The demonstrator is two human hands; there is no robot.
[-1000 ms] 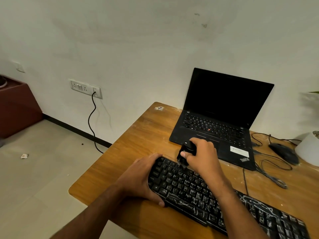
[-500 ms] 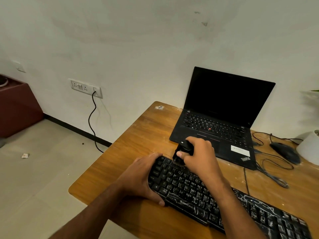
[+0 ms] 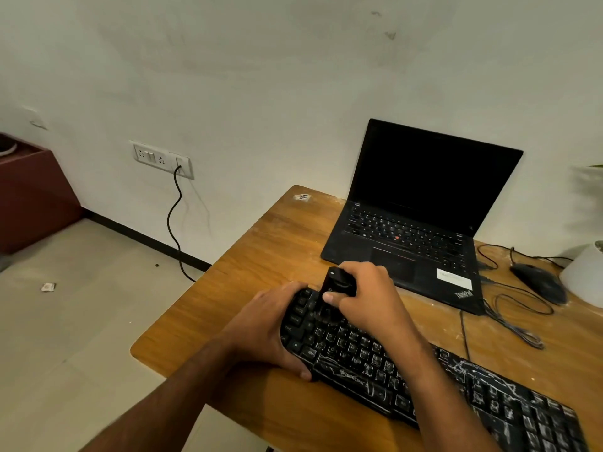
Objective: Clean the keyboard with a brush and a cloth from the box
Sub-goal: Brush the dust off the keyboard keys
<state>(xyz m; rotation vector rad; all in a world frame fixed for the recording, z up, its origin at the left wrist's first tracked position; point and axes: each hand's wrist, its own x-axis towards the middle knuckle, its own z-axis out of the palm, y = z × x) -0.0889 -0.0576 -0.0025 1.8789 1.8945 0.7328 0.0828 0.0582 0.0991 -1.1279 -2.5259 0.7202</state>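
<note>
On the wooden worktop (image 3: 261, 256) a black keyboard (image 3: 424, 370) lies slanted, from the near right corner toward the middle. Its left end is held by the left hand (image 3: 264, 331): the fingers are curled over the far edge and the thumb presses on the near edge. Over the top-left keys the right hand (image 3: 368, 298) grasps a black brush (image 3: 337, 282), with the fingers wrapped around its body and the thumb on its side; the lower end of the brush is down at the keys, but the bristles themselves cannot be made out. Behind the hands stands an open laptop (image 3: 417, 220) with a dark screen, close to the wall. To the right of it a black mouse (image 3: 538, 282) rests among loose cables (image 3: 518, 321), and one thin cable runs from the keyboard toward them. At the right edge a white pot (image 3: 587, 275) is partly visible; what it contains cannot be told. On the wall at the left a cord (image 3: 174, 220) hangs from a socket strip (image 3: 161, 159) down to the floor.
</note>
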